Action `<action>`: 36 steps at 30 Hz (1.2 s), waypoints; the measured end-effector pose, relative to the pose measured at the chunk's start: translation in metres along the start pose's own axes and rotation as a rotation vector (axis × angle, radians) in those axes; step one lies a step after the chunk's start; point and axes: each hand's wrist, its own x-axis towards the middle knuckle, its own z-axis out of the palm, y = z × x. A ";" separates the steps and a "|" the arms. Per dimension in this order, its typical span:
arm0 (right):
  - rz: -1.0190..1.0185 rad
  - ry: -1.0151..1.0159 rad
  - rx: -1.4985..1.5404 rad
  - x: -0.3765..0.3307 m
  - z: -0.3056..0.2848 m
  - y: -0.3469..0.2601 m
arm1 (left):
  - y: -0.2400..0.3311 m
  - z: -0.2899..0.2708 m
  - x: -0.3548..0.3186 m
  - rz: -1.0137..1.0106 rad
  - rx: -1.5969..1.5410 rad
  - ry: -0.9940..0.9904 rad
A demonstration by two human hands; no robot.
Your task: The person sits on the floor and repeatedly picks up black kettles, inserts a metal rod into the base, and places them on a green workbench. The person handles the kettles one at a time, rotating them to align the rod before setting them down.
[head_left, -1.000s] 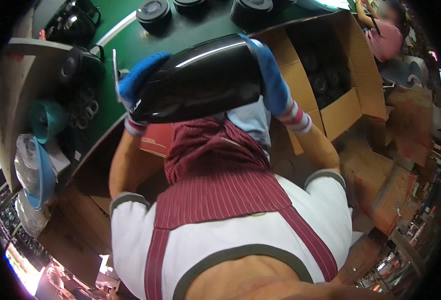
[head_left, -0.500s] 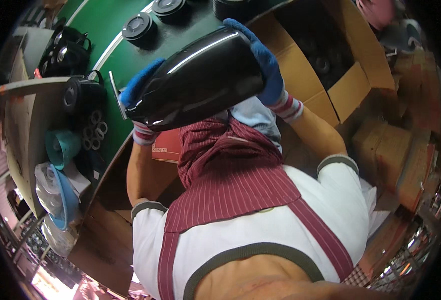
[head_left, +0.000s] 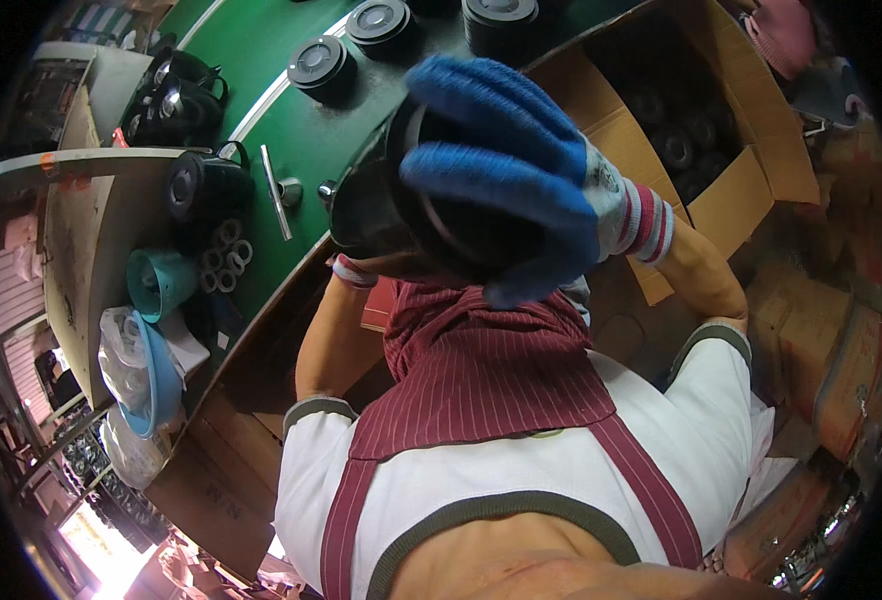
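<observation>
A glossy black jug body [head_left: 366, 205] is held above my lap, its wide end turned up toward me. My right hand [head_left: 521, 165], in a blue knitted glove with a striped cuff, grips that end, with the fingers spread across it and the thumb at the lower edge. Beneath the jug body is my left hand [head_left: 354, 270]; only its striped cuff and wrist area show, and its fingers are hidden. On the green table [head_left: 271, 120] just beyond lie a metal bar [head_left: 276, 195] and a small shiny metal piece [head_left: 290, 191].
Stacks of black round lids [head_left: 318, 65] stand along the table's far side. Open at right is a cardboard box [head_left: 731, 185] with dark round parts inside. Black handled jugs [head_left: 196, 185], white rings [head_left: 226, 260], a teal bowl [head_left: 161, 285] and a blue basin [head_left: 161, 385] are at left.
The jug body has turned from lying crosswise to pointing its wide end at me. My right hand has moved from its far right side onto that end, and my left fingers are now hidden.
</observation>
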 end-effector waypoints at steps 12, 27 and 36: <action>0.384 0.437 0.324 -0.056 0.036 -0.002 | 0.043 -0.050 -0.020 -0.132 -0.402 0.124; 0.637 0.835 1.321 -0.140 0.099 0.048 | 0.225 0.045 0.070 0.040 0.383 -0.155; 0.746 1.007 1.751 -0.172 0.116 0.067 | 0.226 0.094 0.066 0.406 0.483 -0.052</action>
